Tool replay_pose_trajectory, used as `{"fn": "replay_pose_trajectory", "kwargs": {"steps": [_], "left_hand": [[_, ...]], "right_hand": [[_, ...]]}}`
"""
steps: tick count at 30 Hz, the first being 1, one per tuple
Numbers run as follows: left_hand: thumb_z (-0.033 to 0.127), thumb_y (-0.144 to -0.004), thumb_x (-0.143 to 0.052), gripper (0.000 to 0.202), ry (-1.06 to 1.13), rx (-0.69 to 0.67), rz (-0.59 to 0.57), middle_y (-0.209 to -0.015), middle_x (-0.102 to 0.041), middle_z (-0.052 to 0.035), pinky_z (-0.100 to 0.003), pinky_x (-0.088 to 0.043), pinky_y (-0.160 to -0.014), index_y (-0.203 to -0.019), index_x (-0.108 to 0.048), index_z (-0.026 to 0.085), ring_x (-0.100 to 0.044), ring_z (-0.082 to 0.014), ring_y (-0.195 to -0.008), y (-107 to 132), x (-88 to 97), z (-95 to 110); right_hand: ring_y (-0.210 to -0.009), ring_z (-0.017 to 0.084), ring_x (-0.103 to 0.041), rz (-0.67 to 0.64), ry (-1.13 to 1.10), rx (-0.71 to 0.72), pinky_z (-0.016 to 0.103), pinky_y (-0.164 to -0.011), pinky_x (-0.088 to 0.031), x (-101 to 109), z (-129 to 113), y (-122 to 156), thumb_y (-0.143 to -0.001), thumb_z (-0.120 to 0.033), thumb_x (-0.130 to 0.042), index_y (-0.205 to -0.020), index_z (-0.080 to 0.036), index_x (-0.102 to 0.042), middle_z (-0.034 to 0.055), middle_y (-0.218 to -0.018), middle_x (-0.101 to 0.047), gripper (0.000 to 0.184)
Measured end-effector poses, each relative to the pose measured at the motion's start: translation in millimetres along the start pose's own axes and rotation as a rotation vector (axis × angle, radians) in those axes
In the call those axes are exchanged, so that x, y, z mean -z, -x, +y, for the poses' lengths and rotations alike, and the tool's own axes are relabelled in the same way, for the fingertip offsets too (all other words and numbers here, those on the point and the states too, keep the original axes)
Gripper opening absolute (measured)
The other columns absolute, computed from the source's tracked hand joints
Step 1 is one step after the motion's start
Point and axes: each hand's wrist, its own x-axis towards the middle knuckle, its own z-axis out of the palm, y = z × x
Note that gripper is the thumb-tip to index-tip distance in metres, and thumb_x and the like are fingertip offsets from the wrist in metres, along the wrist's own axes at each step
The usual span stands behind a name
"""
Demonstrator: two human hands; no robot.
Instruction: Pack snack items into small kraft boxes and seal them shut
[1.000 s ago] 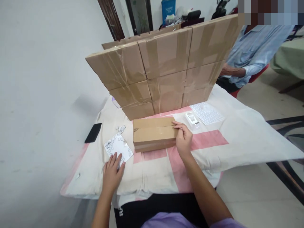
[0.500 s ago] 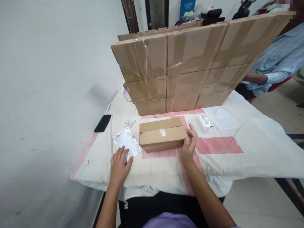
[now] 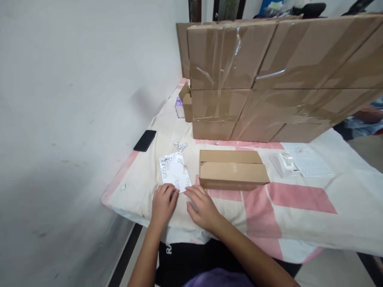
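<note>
A white sheet (image 3: 175, 173) printed with small outlined shapes lies on the cloth, grey bits along its upper edge. My left hand (image 3: 164, 203) is at its lower left edge, thumb and forefinger closed together on the paper. The fingertips of my right hand (image 3: 204, 208) touch the lower right corner, with the thumb apart from the fingers. Just right of the sheet stands a long closed cardboard box (image 3: 235, 171), a seam across its top; neither hand is on it. Crumpled silvery scraps (image 3: 181, 146) lie above the sheet.
A wall of taped cartons (image 3: 254, 87) stands along the back. A black phone (image 3: 145, 140) lies at the left edge beside the wall. Right of the box are a white tape dispenser (image 3: 285, 164) and another printed sheet (image 3: 311, 161). Another person's arm (image 3: 369, 114) shows far right.
My right hand has left the box's right end and moved left to the sheet's lower corner. My left hand has drawn back to the sheet's lower edge. The view has turned left.
</note>
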Motion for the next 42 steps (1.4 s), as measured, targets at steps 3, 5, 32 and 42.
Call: {"fn": "replay_pose_trajectory", "kwargs": {"steps": [3,5,32,42], "left_hand": [[0.03,-0.101,-0.051,0.017,0.051,0.028,0.013,-0.093,-0.068,-0.0044,-0.037,-0.042,-0.083,-0.091,-0.061,0.021,-0.06,-0.0224,-0.091,2,0.7,0],[0.028,-0.1,-0.052,0.016,0.067,0.038,0.025,-0.092,-0.068,-0.0039,-0.036,-0.042,-0.083,-0.09,-0.061,0.021,-0.06,-0.0219,-0.09,3,0.5,-1],[0.029,-0.102,-0.043,0.02,0.327,0.114,0.408,-0.094,-0.064,-0.0064,-0.033,-0.053,-0.085,-0.088,-0.055,0.02,-0.064,-0.0197,-0.094,14,5.3,-11],[0.021,-0.099,-0.049,0.023,0.227,-0.353,0.062,-0.105,-0.073,-0.0085,-0.039,-0.052,-0.087,-0.108,-0.07,0.022,-0.067,-0.0221,-0.098,20,27.1,31]], "right_hand": [[-0.134,0.034,-0.048,-0.139,0.083,-0.096,0.056,-0.113,-0.046,-18,11,-8,-0.093,-0.016,-0.049,-0.142,-0.012,-0.051,0.016,-0.141,-0.061,0.049],[-0.138,0.035,-0.045,-0.2,0.116,-0.131,0.057,-0.115,-0.045,-22,17,-4,-0.092,-0.014,-0.049,-0.145,-0.009,-0.049,0.0166,-0.144,-0.059,0.054],[-0.134,0.034,-0.048,-0.119,0.159,-0.13,0.056,-0.111,-0.045,-24,14,5,-0.091,-0.018,-0.058,-0.129,-0.017,-0.065,0.0144,-0.145,-0.058,0.039],[-0.067,0.016,-0.062,0.128,-0.262,-0.166,0.029,-0.064,-0.05,6,0,12,-0.099,-0.029,-0.053,-0.084,-0.022,-0.067,0.0017,-0.075,-0.067,0.022]]}}
